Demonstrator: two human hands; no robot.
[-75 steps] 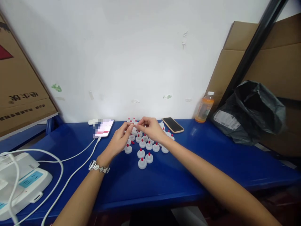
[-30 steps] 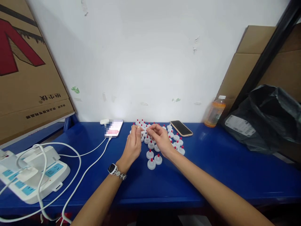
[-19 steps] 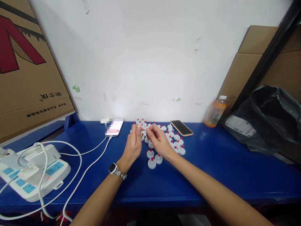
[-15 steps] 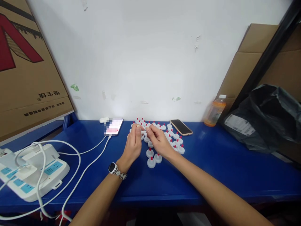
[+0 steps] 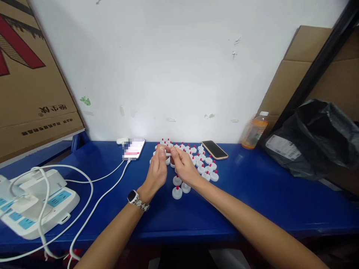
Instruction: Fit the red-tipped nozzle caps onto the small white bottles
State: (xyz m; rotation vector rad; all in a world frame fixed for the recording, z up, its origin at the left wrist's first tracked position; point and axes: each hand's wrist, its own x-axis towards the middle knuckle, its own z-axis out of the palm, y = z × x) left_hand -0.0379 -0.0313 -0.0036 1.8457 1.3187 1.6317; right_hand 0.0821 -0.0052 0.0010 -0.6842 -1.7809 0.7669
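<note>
Above the blue table, my left hand and my right hand meet with fingertips pinched around a small white nozzle cap. Only its thin white spout shows between them; the rest is hidden by my fingers. Spread beneath and around both hands are several white nozzle caps with red tips, standing upright. One white cap near the back shows no red tip. A watch is on my left wrist.
A phone lies behind the caps, and a second phone is plugged in at left. A white power strip with looping cables occupies the left side. An orange drink bottle and a dark plastic bag stand right.
My hands have drawn slightly closer together around the nozzle cap. The whole view has shifted a little.
</note>
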